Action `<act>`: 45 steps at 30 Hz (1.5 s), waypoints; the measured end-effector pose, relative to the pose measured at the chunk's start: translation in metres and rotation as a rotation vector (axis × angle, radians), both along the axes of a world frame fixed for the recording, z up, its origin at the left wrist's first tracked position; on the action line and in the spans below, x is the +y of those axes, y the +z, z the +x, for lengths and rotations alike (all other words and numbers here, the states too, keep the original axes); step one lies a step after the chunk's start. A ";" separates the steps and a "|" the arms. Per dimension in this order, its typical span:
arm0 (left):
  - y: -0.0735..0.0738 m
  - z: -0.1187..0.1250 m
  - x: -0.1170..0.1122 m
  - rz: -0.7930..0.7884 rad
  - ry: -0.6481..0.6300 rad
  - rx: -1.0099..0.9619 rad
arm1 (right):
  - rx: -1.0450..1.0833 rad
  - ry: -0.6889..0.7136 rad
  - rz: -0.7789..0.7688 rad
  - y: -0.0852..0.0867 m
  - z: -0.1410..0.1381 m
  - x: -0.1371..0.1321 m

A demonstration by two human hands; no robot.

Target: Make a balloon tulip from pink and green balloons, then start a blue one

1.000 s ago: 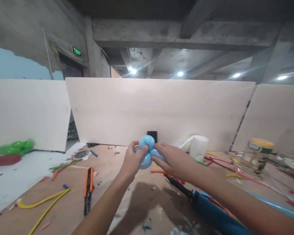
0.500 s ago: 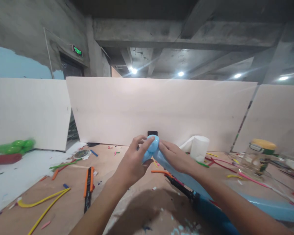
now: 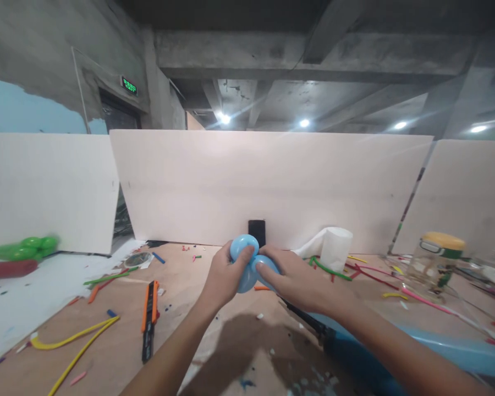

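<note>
Above the middle of the table, both hands grip a long light-blue balloon whose end is shaped into small round bubbles. My left hand is closed around the bubbles on the left, its thumb pressed on top. My right hand pinches the balloon just to the right of them, thumb and fingers on a bubble. The balloon's long part runs back under my right forearm toward the right. A black-and-blue balloon pump lies partly hidden beneath that arm.
A phone leans on the white board behind the hands. A paper roll and a yellow-lidded jar stand right. An orange-black tool, yellow balloons, green balloon bubbles and a red balloon lie left.
My hands have turned the balloon's bubbles and lowered slightly; several bubbles now show between them. More of the phone is visible. My right hand has curled more around the balloon.
</note>
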State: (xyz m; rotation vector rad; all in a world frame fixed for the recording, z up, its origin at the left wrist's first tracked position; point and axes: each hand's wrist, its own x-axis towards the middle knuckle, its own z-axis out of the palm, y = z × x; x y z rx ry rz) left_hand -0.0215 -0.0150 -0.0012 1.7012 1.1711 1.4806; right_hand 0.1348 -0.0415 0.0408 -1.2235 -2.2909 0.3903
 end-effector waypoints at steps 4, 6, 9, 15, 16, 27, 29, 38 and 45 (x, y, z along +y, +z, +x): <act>0.005 -0.002 -0.003 0.030 0.045 -0.012 | -0.058 -0.036 0.031 0.007 -0.003 -0.001; 0.007 -0.005 -0.006 0.043 -0.074 -0.067 | -0.068 -0.056 0.030 0.009 -0.004 -0.001; 0.009 -0.012 -0.007 -0.036 -0.358 -0.189 | -0.031 0.011 -0.021 0.010 -0.002 -0.001; 0.003 -0.021 -0.001 -0.314 -0.714 -0.367 | -0.004 0.095 -0.196 0.014 0.006 -0.009; 0.002 -0.021 0.000 -0.306 -0.682 -0.380 | -0.011 0.084 -0.208 0.014 0.007 -0.009; 0.007 -0.018 0.005 -0.169 -0.410 -0.427 | -0.121 0.084 0.112 0.011 0.013 0.001; 0.009 -0.017 0.002 -0.106 -0.378 -0.371 | -0.123 0.073 0.094 0.011 0.012 0.000; 0.012 -0.015 -0.005 -0.038 -0.283 -0.080 | -0.096 0.043 -0.020 0.012 0.014 0.002; 0.008 -0.008 0.000 0.089 0.124 0.035 | -0.197 -0.092 0.061 0.004 -0.003 -0.005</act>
